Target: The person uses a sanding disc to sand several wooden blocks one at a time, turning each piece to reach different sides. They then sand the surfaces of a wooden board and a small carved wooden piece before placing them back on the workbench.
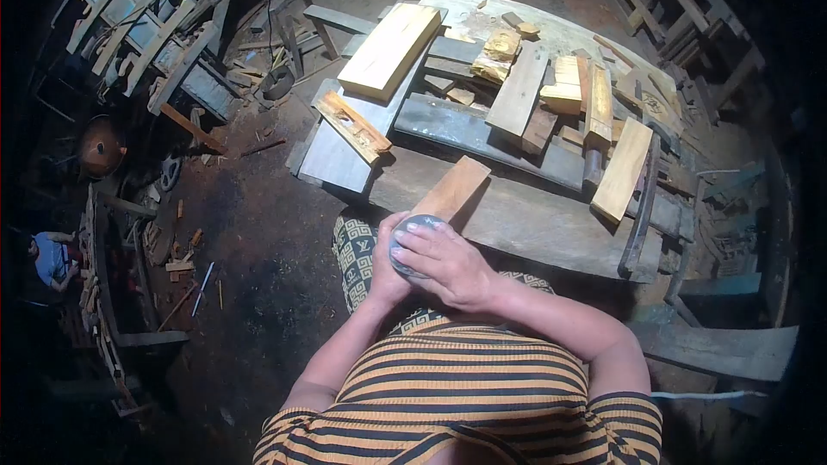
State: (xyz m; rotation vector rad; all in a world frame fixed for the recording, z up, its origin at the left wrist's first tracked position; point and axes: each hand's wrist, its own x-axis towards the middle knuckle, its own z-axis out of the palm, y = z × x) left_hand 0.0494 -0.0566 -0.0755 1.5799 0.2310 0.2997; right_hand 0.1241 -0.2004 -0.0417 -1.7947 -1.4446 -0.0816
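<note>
In the head view, a reddish-brown wooden board [457,185] reaches from my lap to the near edge of the workbench. My left hand [385,265] is closed round its near end, with most of its fingers hidden underneath. A round, dark grey disc [401,250], looking like a sanding disc, lies over the near part of the board. Pressed flat on top of it is my right hand [448,265], which holds the disc against the wood. The board's near end is covered by the disc and my hands.
On the wooden workbench [525,211] lie a thick pale block [392,50], a notched strip [353,127], a pale board [623,170] and several offcuts. A curved dark bar [642,211] lies at the right. Two other people are at the left, one in a blue top [52,260].
</note>
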